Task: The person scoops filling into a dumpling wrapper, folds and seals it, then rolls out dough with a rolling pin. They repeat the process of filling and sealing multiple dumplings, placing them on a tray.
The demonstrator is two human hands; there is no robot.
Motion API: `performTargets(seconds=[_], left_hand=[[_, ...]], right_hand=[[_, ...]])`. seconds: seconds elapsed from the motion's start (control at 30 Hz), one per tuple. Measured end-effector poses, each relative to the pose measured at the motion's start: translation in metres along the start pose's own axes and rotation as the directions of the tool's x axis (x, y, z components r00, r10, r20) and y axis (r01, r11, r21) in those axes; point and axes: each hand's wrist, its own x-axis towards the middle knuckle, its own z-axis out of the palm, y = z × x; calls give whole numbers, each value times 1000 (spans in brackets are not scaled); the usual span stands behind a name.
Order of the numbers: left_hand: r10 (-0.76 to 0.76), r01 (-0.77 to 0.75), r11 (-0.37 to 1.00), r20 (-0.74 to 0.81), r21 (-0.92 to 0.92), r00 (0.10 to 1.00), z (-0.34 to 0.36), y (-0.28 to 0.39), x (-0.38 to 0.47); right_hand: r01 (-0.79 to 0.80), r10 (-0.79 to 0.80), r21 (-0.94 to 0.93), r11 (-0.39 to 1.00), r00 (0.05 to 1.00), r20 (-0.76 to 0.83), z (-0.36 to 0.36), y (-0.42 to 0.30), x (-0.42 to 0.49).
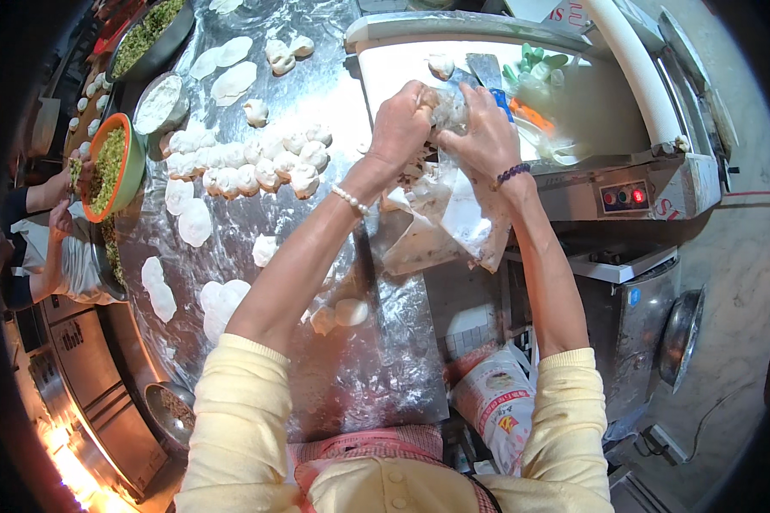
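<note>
My left hand (399, 122) and my right hand (487, 131) grip a crumpled clear plastic bag (450, 110) between them, over the near edge of a dough machine. What the bag holds is hard to make out. Just under my wrists, stained white sheets (468, 218) hang over the table edge, with brown bits near their top. Beyond my hands, a dough lump (441, 65) and a metal scraper (486, 69) lie on the machine's white belt (391, 70). A blue handle (502, 104) shows beside my right hand.
Left of me, dough balls (266, 173) and flat wrappers (194, 222) cover part of the floured steel table (359, 385). A co-worker's hands (61, 218) are at an orange-rimmed bowl (142, 163) of chopped greens. Green gloves (536, 64) lie on the belt. A printed sack (497, 397) stands below.
</note>
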Motion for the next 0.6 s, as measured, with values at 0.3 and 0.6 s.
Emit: performTargets(seconds=[0.3,0.6], left_hand=[[269,-270,963,22,20,963,-1,1,-15],[-94,82,970,40,229,995,-7,-29,-12]], right_hand=[[39,-26,49,998,974,-227,18,0,0],[-15,22,160,987,999,-39,19,15,6]])
